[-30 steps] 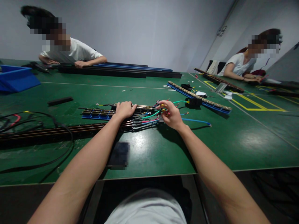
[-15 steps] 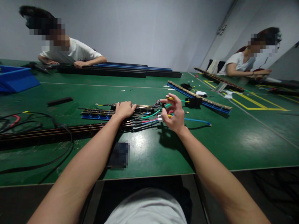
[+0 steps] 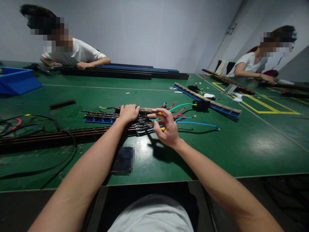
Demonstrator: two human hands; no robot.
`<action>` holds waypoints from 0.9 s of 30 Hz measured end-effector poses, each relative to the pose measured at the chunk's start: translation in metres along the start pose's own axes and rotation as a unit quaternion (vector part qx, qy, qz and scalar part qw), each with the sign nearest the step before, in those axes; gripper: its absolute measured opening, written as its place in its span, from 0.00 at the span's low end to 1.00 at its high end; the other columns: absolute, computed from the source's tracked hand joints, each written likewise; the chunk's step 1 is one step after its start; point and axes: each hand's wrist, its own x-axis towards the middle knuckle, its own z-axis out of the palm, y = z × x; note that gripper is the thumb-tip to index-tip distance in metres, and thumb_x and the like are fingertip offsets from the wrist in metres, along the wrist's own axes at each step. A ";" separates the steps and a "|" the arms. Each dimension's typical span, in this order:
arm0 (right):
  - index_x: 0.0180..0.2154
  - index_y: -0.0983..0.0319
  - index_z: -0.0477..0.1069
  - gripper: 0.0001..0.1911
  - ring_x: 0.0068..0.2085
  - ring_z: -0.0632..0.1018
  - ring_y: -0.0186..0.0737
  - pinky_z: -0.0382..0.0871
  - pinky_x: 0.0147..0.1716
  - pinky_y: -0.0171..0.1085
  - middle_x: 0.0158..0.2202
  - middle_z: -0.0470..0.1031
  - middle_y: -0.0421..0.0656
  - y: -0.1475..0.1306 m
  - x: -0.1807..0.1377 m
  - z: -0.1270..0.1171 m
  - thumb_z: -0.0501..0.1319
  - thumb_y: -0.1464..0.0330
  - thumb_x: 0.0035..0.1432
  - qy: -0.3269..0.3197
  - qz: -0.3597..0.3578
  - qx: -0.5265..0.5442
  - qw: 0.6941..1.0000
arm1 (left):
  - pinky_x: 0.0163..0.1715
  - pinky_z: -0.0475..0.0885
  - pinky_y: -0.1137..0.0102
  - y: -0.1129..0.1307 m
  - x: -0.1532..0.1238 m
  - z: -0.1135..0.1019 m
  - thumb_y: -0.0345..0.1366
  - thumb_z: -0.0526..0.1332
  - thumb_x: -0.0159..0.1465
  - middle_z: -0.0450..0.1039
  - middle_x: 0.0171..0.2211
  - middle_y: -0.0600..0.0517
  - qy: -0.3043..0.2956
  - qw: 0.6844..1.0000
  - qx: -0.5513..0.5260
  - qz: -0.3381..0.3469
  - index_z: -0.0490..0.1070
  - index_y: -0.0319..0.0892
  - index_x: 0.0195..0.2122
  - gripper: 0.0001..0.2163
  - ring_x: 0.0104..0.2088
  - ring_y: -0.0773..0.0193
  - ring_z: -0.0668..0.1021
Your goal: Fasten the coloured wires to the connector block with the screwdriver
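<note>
My left hand [image 3: 129,113] is closed over a black track strip [image 3: 117,110] with brass rails, pressing it down at the table's middle. Just nearer lies a track strip with a blue base [image 3: 99,118], partly under that hand. A longer dark track strip [image 3: 84,134] with brass rails extends to the left. My right hand [image 3: 167,129] holds yellow-handled pliers [image 3: 158,113], fingers curled round the spread handles. Their dark jaws point left at the wire ends beside the strips; whether they touch a wire cannot be made out. Blue wire [image 3: 200,123] and green wire [image 3: 180,106] trail to the right.
A dark pixelated slab [image 3: 122,160] lies near the front edge. Black cables [image 3: 67,138] loop at left, below a blue bin [image 3: 20,82]. Another blue-based strip [image 3: 207,101] and a black connector [image 3: 202,105] lie at right. Two co-workers sit beyond, one behind black bars [image 3: 120,74].
My right hand has moved left with the pliers, from over the loose wires to the wire ends by the strips. My left hand stays on the strip.
</note>
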 end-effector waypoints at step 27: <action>0.57 0.56 0.59 0.20 0.48 0.82 0.40 0.79 0.30 0.32 0.50 0.78 0.48 -0.001 0.006 -0.006 0.57 0.69 0.65 0.067 0.031 -0.033 0.997 | 0.58 0.64 0.53 -0.003 0.005 0.006 0.43 0.43 0.73 0.78 0.52 0.40 0.004 1.000 -0.006 -0.004 0.76 0.41 0.48 0.22 0.55 0.48 0.76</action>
